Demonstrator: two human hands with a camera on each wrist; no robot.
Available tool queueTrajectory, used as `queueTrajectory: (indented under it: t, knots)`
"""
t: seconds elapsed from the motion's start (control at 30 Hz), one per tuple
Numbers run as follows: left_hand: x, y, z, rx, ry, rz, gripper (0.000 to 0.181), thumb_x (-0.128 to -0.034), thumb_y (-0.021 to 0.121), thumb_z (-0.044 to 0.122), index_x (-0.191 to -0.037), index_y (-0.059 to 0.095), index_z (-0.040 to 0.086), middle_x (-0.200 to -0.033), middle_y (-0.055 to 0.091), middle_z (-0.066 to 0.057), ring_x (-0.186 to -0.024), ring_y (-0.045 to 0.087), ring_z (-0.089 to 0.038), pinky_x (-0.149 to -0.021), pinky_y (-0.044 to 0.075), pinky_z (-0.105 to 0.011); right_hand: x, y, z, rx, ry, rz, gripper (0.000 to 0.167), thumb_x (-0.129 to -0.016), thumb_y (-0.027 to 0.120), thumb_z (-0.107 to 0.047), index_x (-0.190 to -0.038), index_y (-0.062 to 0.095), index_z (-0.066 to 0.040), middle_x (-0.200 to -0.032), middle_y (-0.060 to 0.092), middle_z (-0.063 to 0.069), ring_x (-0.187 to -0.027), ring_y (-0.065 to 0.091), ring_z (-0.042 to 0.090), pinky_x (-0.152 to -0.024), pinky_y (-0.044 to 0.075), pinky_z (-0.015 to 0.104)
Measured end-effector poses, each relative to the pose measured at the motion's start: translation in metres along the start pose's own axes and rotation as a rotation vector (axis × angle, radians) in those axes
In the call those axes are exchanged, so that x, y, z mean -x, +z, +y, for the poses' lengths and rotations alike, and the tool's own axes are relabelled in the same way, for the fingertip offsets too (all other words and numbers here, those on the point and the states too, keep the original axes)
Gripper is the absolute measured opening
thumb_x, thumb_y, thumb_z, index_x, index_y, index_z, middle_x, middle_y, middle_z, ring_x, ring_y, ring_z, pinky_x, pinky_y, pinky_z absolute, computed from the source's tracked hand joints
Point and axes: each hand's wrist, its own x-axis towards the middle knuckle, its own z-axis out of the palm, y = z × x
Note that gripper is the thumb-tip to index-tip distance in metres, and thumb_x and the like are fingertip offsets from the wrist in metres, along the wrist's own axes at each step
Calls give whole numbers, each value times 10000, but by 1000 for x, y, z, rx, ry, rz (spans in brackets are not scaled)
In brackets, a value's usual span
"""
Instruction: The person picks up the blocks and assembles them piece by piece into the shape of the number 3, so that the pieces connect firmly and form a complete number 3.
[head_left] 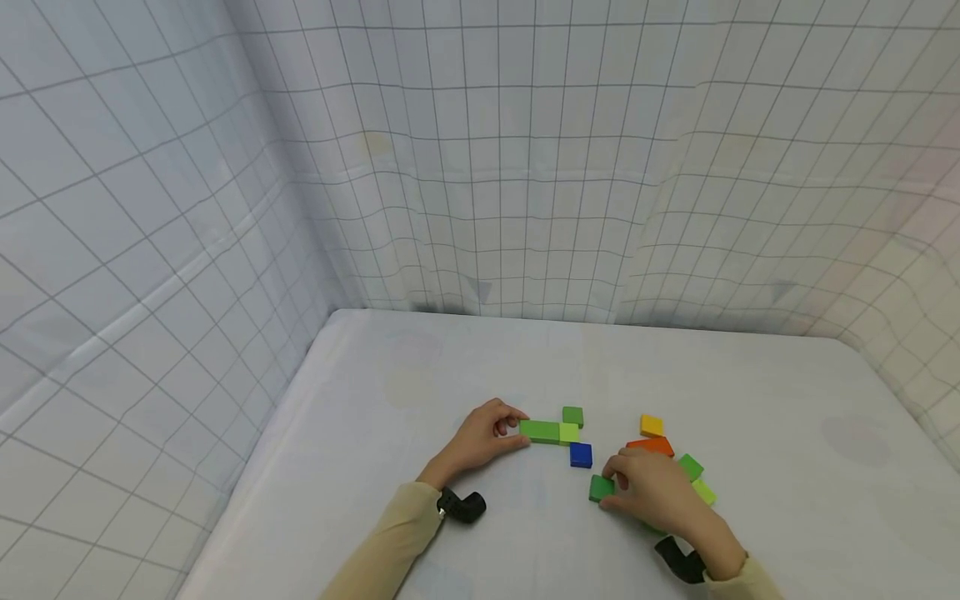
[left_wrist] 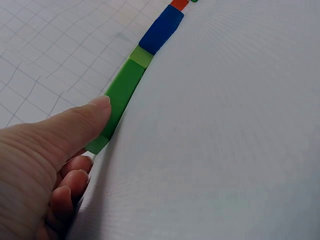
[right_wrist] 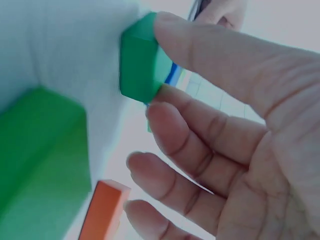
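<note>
The left hand [head_left: 483,435] pinches the left end of a long green block [head_left: 540,431]; in the left wrist view the thumb of the left hand [left_wrist: 60,135] lies on that green block [left_wrist: 122,95]. A light green block [head_left: 569,433] adjoins its right end, a green block [head_left: 573,416] lies just behind, and a blue block [head_left: 581,455] in front. Thumb and index finger of the right hand [head_left: 652,492] pinch a dark green block [head_left: 602,488]. The right wrist view shows this green block [right_wrist: 140,62] between the fingertips of the right hand [right_wrist: 215,120].
Beyond and beside the right hand lie a yellow block [head_left: 652,426], an orange-red block [head_left: 652,446], a green block [head_left: 690,467] and a lime block [head_left: 703,492]. Another green block is partly hidden under the right hand. A white gridded curtain [head_left: 495,167] stands around the white table [head_left: 405,358].
</note>
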Motion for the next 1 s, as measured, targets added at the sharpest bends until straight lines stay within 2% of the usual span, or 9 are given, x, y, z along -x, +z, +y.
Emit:
queueTrajectory:
  t: [0.27,0.43,0.77,1.0]
  knots:
    - [0,1,-1,11,0,1,320,-829,756,274,-1092,687,107,-866,529,52,-709,464,-79,-651,411,-241,-1,6,-4,41,43,37,285,-691,837,-356,-828,654,-185,-654,415,-125,-570,370,29,-517,326,221]
    - [0,2,-2,3,-4,0,324,-826,758,279,-1091,686,107,-866,529,53,-711,466,-73,-656,416,-239,0,5,-5,68,55,31,313,-652,856,-369,-798,652,-182,-648,411,-122,-572,372,40,-523,327,225]
    - [0,2,-2,-18,-4,5,320,-829,756,277,-1096,685,116,-864,519,73,-711,464,-70,-662,419,-243,-6,13,-13,78,118,0,323,-660,841,-432,-795,648,-211,-665,411,-120,-585,382,52,-535,321,236]
    - [0,2,-2,-13,-2,7,317,-825,760,267,-1094,685,116,-860,519,72,-710,464,-69,-662,419,-243,-8,17,-15,82,146,15,321,-661,841,-435,-800,659,-210,-660,411,-120,-583,386,62,-539,326,242]
